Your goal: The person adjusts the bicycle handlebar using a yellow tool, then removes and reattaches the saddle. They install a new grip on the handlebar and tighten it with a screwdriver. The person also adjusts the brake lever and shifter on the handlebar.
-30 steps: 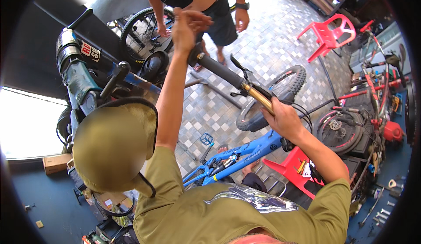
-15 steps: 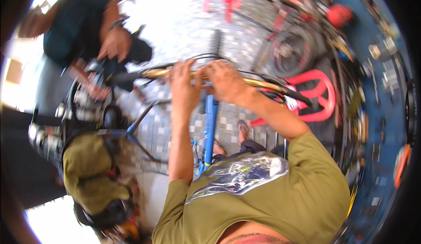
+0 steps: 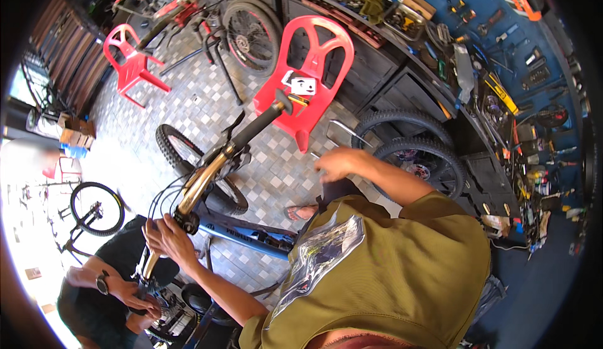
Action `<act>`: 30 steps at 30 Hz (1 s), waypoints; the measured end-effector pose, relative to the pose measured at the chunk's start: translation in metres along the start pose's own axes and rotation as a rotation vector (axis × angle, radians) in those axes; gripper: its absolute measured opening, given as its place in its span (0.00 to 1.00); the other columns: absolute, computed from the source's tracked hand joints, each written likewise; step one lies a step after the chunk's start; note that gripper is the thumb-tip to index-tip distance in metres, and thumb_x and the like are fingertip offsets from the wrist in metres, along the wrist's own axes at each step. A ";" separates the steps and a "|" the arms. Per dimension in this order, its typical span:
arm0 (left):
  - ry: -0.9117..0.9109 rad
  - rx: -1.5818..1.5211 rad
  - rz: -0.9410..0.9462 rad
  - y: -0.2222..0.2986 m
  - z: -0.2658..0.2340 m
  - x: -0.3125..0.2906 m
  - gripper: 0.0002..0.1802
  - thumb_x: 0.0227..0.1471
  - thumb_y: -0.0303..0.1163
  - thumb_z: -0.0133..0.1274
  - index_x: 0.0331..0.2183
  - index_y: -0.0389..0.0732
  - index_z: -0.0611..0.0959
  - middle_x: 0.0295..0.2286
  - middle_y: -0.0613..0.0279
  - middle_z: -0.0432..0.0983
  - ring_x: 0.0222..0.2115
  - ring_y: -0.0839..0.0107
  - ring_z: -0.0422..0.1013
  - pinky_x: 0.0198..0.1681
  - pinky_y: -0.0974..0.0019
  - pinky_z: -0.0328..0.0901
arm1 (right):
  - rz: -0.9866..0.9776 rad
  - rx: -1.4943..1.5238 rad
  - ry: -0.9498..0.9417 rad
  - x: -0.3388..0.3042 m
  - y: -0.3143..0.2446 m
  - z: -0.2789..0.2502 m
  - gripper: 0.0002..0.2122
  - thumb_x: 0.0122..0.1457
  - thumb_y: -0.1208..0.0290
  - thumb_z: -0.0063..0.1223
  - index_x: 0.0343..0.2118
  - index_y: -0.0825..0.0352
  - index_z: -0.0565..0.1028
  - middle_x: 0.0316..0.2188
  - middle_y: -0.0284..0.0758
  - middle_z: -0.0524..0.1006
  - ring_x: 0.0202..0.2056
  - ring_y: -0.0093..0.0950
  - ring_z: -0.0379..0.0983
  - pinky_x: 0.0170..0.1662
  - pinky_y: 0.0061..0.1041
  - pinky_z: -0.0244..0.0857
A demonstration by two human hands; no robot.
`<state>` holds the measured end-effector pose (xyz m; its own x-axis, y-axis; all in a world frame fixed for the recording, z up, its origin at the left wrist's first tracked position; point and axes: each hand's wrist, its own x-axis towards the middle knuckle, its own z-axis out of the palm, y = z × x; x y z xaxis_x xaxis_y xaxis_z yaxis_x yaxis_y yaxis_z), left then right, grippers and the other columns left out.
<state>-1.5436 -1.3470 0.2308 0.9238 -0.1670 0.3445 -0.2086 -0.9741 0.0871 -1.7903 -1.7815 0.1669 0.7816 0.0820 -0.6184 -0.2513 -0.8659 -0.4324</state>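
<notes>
My left hand (image 3: 169, 242) is closed around the gold handlebar (image 3: 201, 182) of a blue bicycle, beside the dark stem clamp (image 3: 186, 219). The bar runs up and right to a black grip (image 3: 256, 128) and brake lever (image 3: 235, 125). The blue frame (image 3: 248, 237) reaches back toward my body, and a knobby front wheel (image 3: 173, 150) shows beyond the bar. My right hand (image 3: 339, 162) is off the bar, in the air near my knee. Its fingers hang loosely bent, with nothing visible in them. A silver metal bar end shows close to its fingertips.
A red chair (image 3: 308, 110) with small packages on its seat stands beyond the grip. Two loose tyred wheels (image 3: 433, 161) lean by the dark cabinets (image 3: 377, 95) at right. A co-worker's hands (image 3: 141, 305) work near the bar's left end. Another red chair (image 3: 130, 66) stands farther back.
My view has swung right. My right hand has left the handlebar and moved right, while my left hand stays on it. The handlebar now lies diagonally across the view.
</notes>
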 end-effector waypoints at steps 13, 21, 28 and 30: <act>-0.025 -0.206 -0.228 -0.011 0.012 0.015 0.39 0.68 0.63 0.36 0.38 0.40 0.90 0.60 0.67 0.65 0.61 0.61 0.57 0.65 0.51 0.48 | 0.733 0.144 0.864 -0.141 0.317 -0.116 0.19 0.62 0.59 0.61 0.54 0.61 0.76 0.50 0.44 0.80 0.51 0.44 0.78 0.54 0.42 0.71; -0.012 -0.151 -0.369 -0.036 0.022 0.034 0.41 0.65 0.65 0.41 0.40 0.34 0.90 0.41 0.54 0.83 0.44 0.58 0.75 0.53 0.57 0.64 | 0.771 0.126 1.140 -0.164 0.405 -0.153 0.16 0.63 0.65 0.60 0.52 0.61 0.76 0.46 0.40 0.80 0.45 0.42 0.79 0.47 0.42 0.73; 0.113 0.000 -0.190 -0.019 0.035 0.040 0.26 0.60 0.53 0.55 0.36 0.37 0.89 0.39 0.50 0.83 0.43 0.53 0.75 0.51 0.50 0.66 | 0.906 0.002 1.373 -0.190 0.448 -0.147 0.15 0.62 0.64 0.61 0.51 0.58 0.75 0.45 0.42 0.79 0.47 0.44 0.77 0.47 0.44 0.72; 0.169 -0.067 -0.065 -0.054 0.025 0.020 0.20 0.56 0.47 0.62 0.36 0.38 0.87 0.35 0.51 0.83 0.41 0.53 0.76 0.49 0.49 0.68 | 0.917 -0.037 1.383 -0.183 0.459 -0.154 0.19 0.61 0.59 0.61 0.53 0.57 0.74 0.46 0.44 0.78 0.49 0.46 0.75 0.49 0.44 0.71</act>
<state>-1.5063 -1.3018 0.2096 0.8699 -0.0709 0.4881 -0.1769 -0.9686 0.1746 -1.9605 -2.2695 0.1825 0.2797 -0.8824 0.3784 -0.8869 -0.3884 -0.2501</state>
